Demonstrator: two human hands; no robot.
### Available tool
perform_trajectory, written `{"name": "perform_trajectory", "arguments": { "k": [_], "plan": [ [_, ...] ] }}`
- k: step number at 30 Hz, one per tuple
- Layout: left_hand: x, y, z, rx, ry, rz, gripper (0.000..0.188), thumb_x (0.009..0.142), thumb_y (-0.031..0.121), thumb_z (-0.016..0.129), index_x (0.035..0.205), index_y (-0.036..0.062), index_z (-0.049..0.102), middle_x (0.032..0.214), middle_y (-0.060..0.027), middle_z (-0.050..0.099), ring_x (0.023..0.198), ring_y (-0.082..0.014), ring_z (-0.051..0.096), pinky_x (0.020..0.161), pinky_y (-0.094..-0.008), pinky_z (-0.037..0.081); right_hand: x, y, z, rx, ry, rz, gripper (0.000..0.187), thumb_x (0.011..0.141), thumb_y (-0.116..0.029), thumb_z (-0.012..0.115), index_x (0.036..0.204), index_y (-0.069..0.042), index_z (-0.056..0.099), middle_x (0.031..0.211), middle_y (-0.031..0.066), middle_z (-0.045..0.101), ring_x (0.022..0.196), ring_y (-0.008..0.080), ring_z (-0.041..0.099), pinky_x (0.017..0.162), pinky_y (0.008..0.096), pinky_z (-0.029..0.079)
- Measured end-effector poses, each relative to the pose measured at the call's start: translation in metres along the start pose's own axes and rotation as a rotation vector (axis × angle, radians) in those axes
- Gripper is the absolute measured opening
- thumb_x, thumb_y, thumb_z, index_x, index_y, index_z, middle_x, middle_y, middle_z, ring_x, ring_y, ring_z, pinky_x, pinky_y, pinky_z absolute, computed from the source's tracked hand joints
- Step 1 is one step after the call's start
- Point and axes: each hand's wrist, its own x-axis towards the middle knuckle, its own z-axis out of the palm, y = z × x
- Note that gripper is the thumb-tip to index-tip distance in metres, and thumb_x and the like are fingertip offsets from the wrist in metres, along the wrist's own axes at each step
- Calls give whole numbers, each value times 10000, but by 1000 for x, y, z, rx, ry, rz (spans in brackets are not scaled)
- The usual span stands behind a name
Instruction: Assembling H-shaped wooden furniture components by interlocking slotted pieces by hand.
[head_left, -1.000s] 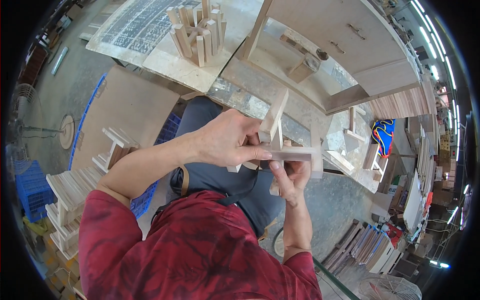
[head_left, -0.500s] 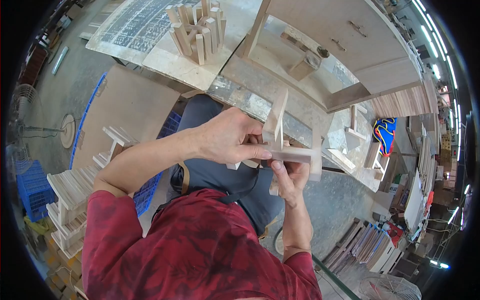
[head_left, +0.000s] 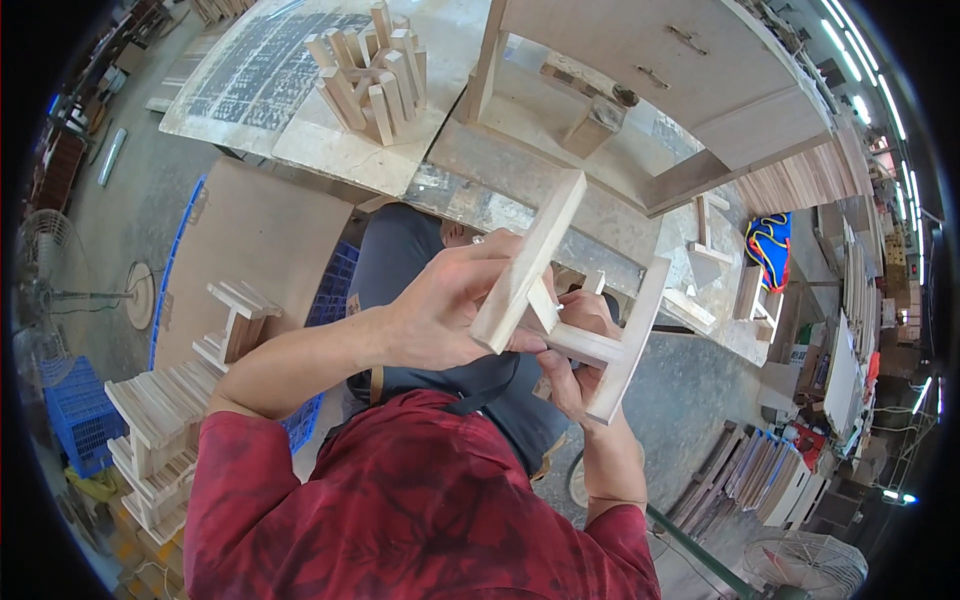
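Note:
In front of my lap both hands hold a pale wooden stand [head_left: 632, 345]: square legs joined by crosspieces that meet in the middle. My left hand [head_left: 445, 305] is closed around the stand's left side, behind the long leg that slants up and right. Lower and to the right, my right hand [head_left: 572, 388] grips near the middle joint, its thumb under a short crosspiece. Parts of the fingers of both hands are hidden behind the wood.
Upright wooden stands [head_left: 375, 75] cluster on the far worktable. Right of them sits a large wooden cabinet frame [head_left: 660, 95]. Stacked wooden pieces [head_left: 160, 410] rise at my left, by a brown board [head_left: 255, 250]. A blue bag [head_left: 768, 250] and more wooden parts lie right.
The stand has turned in my hands, so its long legs now show more fully toward me. My left hand has tilted with it; my right hand has dropped slightly.

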Motion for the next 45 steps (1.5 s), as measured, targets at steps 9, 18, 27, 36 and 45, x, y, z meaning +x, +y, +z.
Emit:
{"name": "perform_trajectory", "arguments": {
  "k": [9, 18, 27, 36, 45],
  "plan": [
    [-9, 0, 11, 140, 38, 155, 395, 761, 75, 866, 1084, 7, 648, 1062, -138, 680, 1032, -343, 672, 915, -445, 538, -2, -14, 6, -3, 78, 0, 220, 960, -241, 671, 965, -28, 617, 842, 98, 587, 808, 289, 562, 843, 469, 457],
    [-2, -16, 11, -210, 77, -410, 321, 843, 99, 820, 1100, -14, 664, 965, -86, 731, 878, -137, 692, 786, -315, 562, -27, 37, 35, 320, 299, 396, 300, 940, -194, 738, 1105, 14, 599, 881, 58, 648, 806, 104, 580, 686, 277, 472],
    [8, -10, -9, -293, 125, -533, 359, 863, 132, 816, 1152, -33, 683, 1078, -80, 726, 1006, -119, 645, 908, -310, 525, -17, 25, 0, 375, 201, 412, 220, 997, -131, 618, 1150, 26, 638, 973, 77, 654, 831, 152, 583, 771, 297, 482],
    [32, -44, -10, -514, 319, -741, 248, 906, 123, 776, 1073, -35, 684, 958, -84, 725, 820, -118, 679, 720, -255, 536, -9, 25, -15, -235, 83, 215, 426, 760, -54, 688, 1179, 0, 635, 1172, 184, 646, 980, 354, 605, 888, 406, 484],
    [61, -82, -17, -629, 231, -875, 400, 1005, 355, 669, 1115, -30, 676, 961, -97, 723, 819, -159, 684, 742, -293, 542, 13, 83, -5, -244, 110, 442, 227, 867, -139, 759, 1024, 2, 676, 909, 191, 661, 787, 356, 641, 675, 417, 497]
  ]
}}
